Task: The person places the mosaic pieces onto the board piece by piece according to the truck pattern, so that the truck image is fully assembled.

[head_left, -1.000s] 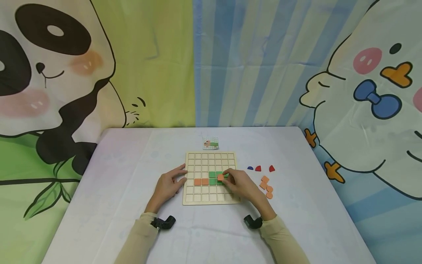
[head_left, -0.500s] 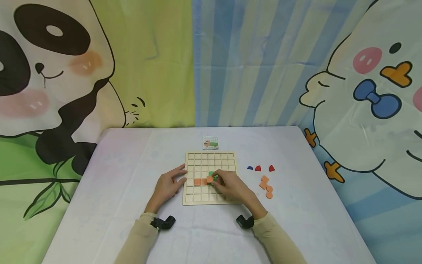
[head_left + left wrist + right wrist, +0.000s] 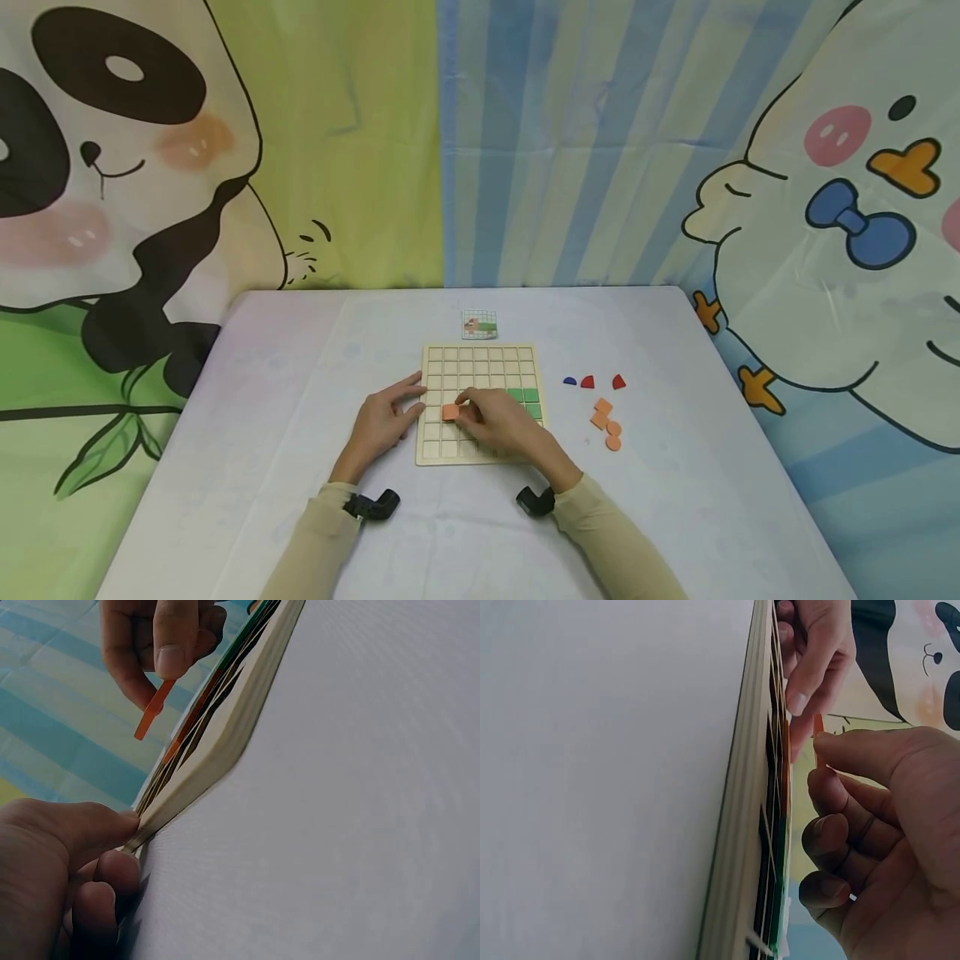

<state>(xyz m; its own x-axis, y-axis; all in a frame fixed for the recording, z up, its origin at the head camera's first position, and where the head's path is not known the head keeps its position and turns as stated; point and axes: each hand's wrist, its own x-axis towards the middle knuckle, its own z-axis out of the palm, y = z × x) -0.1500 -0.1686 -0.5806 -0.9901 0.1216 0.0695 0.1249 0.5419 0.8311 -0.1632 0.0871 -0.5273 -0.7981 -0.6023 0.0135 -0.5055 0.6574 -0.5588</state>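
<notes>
My right hand [image 3: 495, 419] pinches an orange square tile [image 3: 450, 412] between thumb and forefinger, over the left part of a wooden grid board [image 3: 475, 355]. In the left wrist view this tile [image 3: 154, 710] stands tilted, just above the board's surface. Green tiles [image 3: 531, 396] fill cells on the right of the board; others, and orange ones, are hidden behind my right hand. My left hand [image 3: 379, 425] rests at the board's left edge, thumb and forefinger touching it some way apart. The left wrist view shows the thumb [image 3: 97, 825] against that edge.
A small picture card [image 3: 479, 325] with a coloured grid lies behind the board. To the right lie a blue half-disc [image 3: 570, 381], red wedge pieces [image 3: 587, 382], orange squares [image 3: 598, 420] and orange discs [image 3: 613, 443]. The white table [image 3: 300, 350] meets printed curtains behind.
My right hand has moved left across the board with the orange tile, from the green tiles to the cells near the left edge. The left hand has stayed at the board's edge.
</notes>
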